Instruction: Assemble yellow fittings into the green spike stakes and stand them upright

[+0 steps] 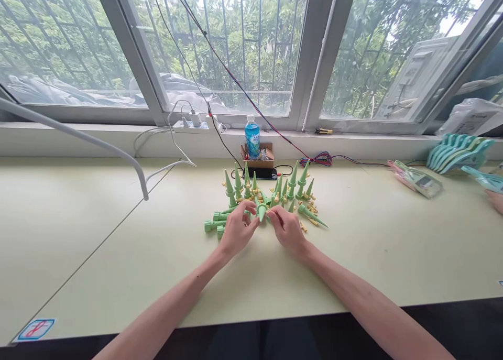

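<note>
Over the table, a green plastic plant-watering spike (261, 211) lies between my hands, its pointed end toward me. My left hand (239, 227) grips it from the left with thumb and fingers. From the right, my right hand (288, 228) is closed in a pinch at the spike's side; what its fingertips hold is too small to make out. Behind my hands stand several upright green spikes (293, 181), with small yellow valve pieces (313, 209) scattered among them. Green tube-shaped parts (214, 225) lie just left of my left hand, and one spike (312, 216) lies on its side at the right.
A cardboard box (267, 155) with a blue-liquid bottle (252, 137) stands behind, a black phone (259, 173) before it. Coiled cable (316, 159), packaged items (418, 179) and teal hangers (458, 153) lie rightward. Another person's hand (495, 200) shows at the right edge. A white tube (129, 161) hangs left.
</note>
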The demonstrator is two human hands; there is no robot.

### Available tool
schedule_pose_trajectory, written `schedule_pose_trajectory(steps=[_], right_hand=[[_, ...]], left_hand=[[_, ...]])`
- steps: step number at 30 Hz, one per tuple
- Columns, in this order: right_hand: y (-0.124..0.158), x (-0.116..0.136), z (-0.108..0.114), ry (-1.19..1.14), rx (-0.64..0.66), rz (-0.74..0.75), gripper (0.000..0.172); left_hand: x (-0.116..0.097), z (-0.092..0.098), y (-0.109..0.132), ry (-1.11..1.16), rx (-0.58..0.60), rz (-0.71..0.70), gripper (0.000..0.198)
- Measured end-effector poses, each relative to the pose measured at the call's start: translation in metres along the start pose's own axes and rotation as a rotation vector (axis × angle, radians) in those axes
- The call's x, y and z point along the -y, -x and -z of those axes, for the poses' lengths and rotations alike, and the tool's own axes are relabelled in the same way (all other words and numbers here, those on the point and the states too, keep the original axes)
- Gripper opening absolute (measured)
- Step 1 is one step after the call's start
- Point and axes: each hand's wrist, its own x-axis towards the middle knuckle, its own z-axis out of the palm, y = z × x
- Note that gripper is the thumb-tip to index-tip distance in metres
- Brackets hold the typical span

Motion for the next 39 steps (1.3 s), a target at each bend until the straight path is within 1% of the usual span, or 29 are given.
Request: schedule_pose_trajectory(steps=[5,8,12,14,17,24,29,33,37,39], right_hand=[[-0.0002,0.0,0.0001,0.021,-0.025,0.005,0.029],[-0.0008,0.0001,0.001,0.035,-0.035,0.009,0.03],[-0.0019,0.0019,0.0023,0.04,-0.035,0.032,0.03],[-0.0023,0.0033,0.0028,0.035,-0.015,0.042,0.029],[-0.0025,0.0042,0.0031,0.025,0.014,0.054,0.029],[-0.003,-0.0008,0.0044,0.032,0.044,0.049,0.029],[-0.0024,-0.0019,0.0051,0.049,0.082,0.035,0.034],[-0.0019,-0.0008,0.0047,0.05,0.09,0.018,0.036],[-0.0019,-0.0005,0.0039,0.052,0.081,0.007,0.039],[-0.002,-0.0004,0.0034,0.045,0.079,-0.002,0.04]], left_hand=[[-0.0043,0.0015,-0.0001,0.216,0.134,0.172,0.028],[-0.0058,0.0019,-0.0013,0.378,0.211,0.244,0.036],[-0.0062,0.002,-0.0031,0.573,0.273,0.314,0.05],[-0.0061,0.0022,-0.0032,0.593,0.307,0.341,0.051],[-0.0054,0.0029,-0.0024,0.571,0.349,0.356,0.045],[-0.0052,0.0051,-0.0016,0.553,0.375,0.312,0.039],[-0.0072,0.0049,-0.0007,0.492,0.35,0.217,0.034],[-0.0094,0.0055,0.0005,0.42,0.363,0.14,0.033],[-0.0104,0.006,0.0019,0.312,0.323,0.086,0.032],[-0.0089,0.0049,0.0025,0.265,0.291,0.037,0.03]])
